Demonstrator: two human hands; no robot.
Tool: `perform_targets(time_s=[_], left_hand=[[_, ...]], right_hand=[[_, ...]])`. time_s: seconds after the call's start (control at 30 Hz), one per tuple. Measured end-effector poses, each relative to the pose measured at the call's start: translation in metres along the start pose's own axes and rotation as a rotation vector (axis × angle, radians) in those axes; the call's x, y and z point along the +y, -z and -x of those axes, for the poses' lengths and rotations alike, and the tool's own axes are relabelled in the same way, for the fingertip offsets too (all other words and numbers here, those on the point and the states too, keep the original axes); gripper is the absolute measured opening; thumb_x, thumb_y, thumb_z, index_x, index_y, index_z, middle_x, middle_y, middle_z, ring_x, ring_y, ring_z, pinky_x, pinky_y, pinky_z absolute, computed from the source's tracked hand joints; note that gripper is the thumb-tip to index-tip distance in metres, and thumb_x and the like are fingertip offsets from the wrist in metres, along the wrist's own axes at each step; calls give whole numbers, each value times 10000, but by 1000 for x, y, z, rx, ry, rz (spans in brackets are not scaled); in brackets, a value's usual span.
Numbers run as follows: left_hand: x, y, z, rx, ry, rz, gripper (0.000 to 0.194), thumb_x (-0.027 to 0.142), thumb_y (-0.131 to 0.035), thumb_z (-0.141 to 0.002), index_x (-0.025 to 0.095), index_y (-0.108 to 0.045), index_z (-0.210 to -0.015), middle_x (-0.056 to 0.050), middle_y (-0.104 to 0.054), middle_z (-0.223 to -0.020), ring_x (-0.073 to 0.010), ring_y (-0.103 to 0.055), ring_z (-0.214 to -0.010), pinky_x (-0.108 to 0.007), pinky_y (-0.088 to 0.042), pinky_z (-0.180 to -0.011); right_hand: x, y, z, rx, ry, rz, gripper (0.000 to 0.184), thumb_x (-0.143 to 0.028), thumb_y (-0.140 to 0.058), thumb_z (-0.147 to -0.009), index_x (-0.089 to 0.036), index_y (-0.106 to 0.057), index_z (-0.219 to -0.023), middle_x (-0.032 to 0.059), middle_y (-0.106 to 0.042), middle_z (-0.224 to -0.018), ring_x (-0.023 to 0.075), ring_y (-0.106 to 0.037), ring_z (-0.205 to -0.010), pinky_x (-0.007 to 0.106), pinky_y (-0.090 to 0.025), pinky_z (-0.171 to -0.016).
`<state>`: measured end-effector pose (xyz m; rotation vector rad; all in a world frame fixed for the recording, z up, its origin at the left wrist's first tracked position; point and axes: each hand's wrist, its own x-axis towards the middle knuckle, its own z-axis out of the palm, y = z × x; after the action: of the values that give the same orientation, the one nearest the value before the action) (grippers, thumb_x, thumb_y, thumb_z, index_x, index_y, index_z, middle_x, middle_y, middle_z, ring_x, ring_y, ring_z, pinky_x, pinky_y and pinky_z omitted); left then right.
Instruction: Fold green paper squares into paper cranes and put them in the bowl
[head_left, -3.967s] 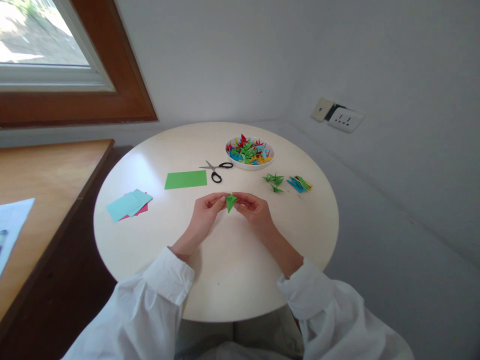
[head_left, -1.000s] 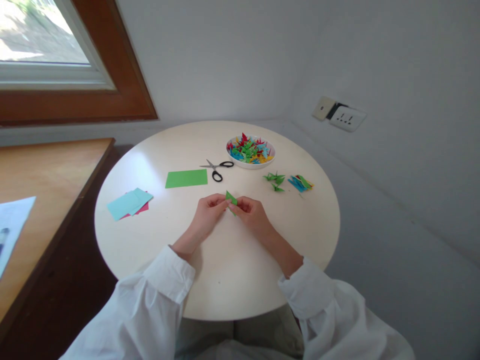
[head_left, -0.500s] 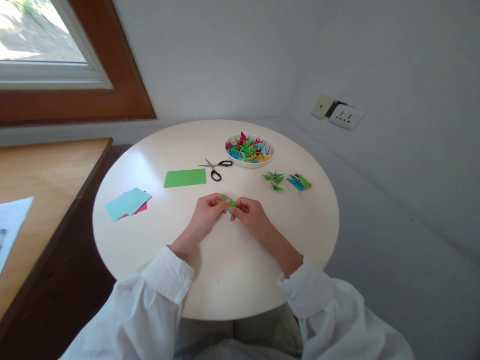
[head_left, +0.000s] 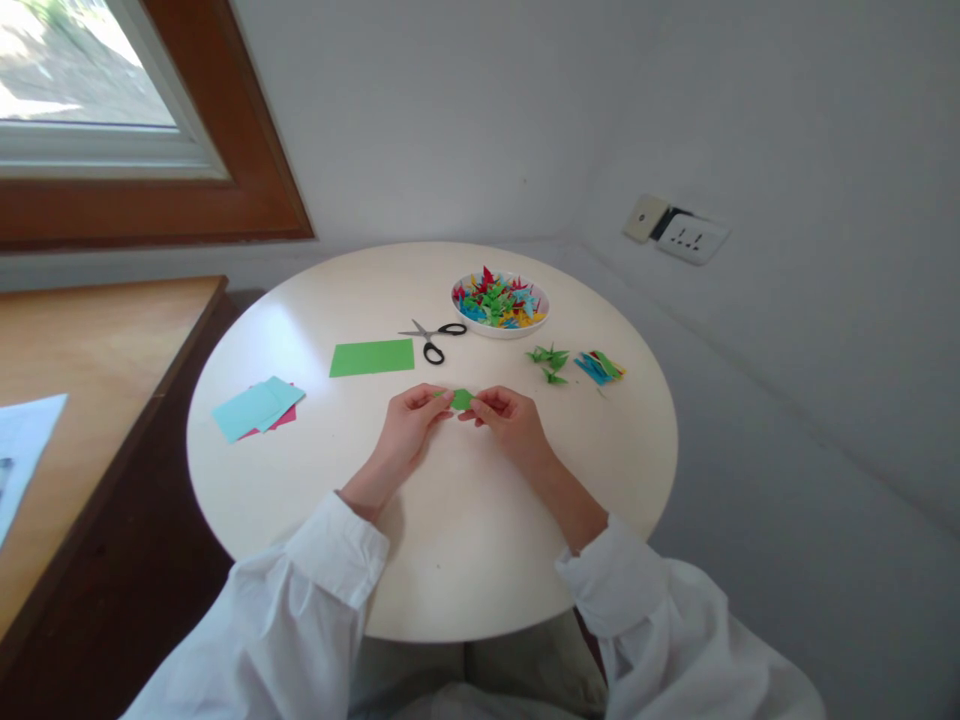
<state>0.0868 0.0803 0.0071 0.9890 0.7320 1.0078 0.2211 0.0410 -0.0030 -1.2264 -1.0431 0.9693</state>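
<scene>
A small folded piece of green paper [head_left: 462, 400] is pinched between both hands above the near middle of the round white table [head_left: 465, 590]. My left hand [head_left: 409, 425] grips its left edge between thumb and fingers. On the opposite edge, my right hand [head_left: 514, 425] pinches it the same way. Fingertips hide parts of both ends. Beyond my left hand lies a flat green paper rectangle [head_left: 371, 358]. Several folded green paper cranes [head_left: 551, 362] rest past my right hand.
Open scissors [head_left: 433, 340] with black handles lie near a white bowl [head_left: 499, 330] of colourful paper cranes. Small coloured paper pieces [head_left: 600, 367] are at the right. Light blue sheets [head_left: 255, 405] over red ones sit at the left. A wooden desk [head_left: 112, 330] stands beside the table.
The green paper has been turned and now shows a broader, flatter face between my fingers. My hands have drawn slightly apart.
</scene>
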Motion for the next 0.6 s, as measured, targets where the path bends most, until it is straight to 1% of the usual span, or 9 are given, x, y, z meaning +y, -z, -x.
perform_targets(time_s=[0.1, 0.2, 0.3, 0.4, 0.47, 0.6], left_hand=[[1, -1, 1, -23, 9, 5, 199, 272, -719, -614, 106, -639, -689, -53, -660, -678, -138, -611, -655, -300, -472, -718], [3, -2, 2, -18, 2, -36, 230, 292, -721, -616, 103, -624, -705, -56, -663, -663, -153, -629, -649, -332, -487, -743], [4, -2, 3, 18, -9, -80, 270, 285, -729, -605, 129, -586, -772, -22, -653, -614, -139, -623, -584, -313, -495, -680], [3, 0, 3, 8, -44, -111, 312, 267, -719, -621, 168, -543, -858, 18, -636, -576, -129, -612, -558, -277, -485, -619], [3, 0, 3, -21, -71, -113, 283, 257, -697, -644, 175, -542, -866, 21, -635, -588, -133, -617, -587, -281, -488, -635], [3, -2, 3, -16, -90, -97, 154, 224, -669, -648, 145, -591, -755, -5, -641, -664, -127, -614, -625, -292, -500, -683]], right_hand=[[1, 0, 0, 19, 20, -23, 180, -326, -653, -652, -170, -563, -667, 16, -655, -589, 150, -636, -566, 249, -442, -527], [0, 0, 0, 50, 46, -73, 183, -292, -667, -640, -187, -547, -732, -16, -645, -574, 144, -632, -542, 242, -438, -506], [-1, 0, 0, 43, 87, -100, 186, -262, -660, -647, -205, -547, -783, -40, -634, -570, 130, -620, -529, 234, -437, -496], [-2, 0, 0, 2, 148, -65, 91, -265, -625, -684, -196, -591, -733, -22, -638, -620, 115, -605, -544, 237, -454, -511], [-4, 0, 2, -21, 168, -23, 83, -270, -606, -704, -190, -617, -721, -8, -646, -648, 113, -599, -558, 247, -472, -531], [-7, -1, 6, -58, 148, 3, 129, -273, -645, -676, -185, -637, -770, 8, -667, -711, 125, -614, -622, 268, -508, -602]])
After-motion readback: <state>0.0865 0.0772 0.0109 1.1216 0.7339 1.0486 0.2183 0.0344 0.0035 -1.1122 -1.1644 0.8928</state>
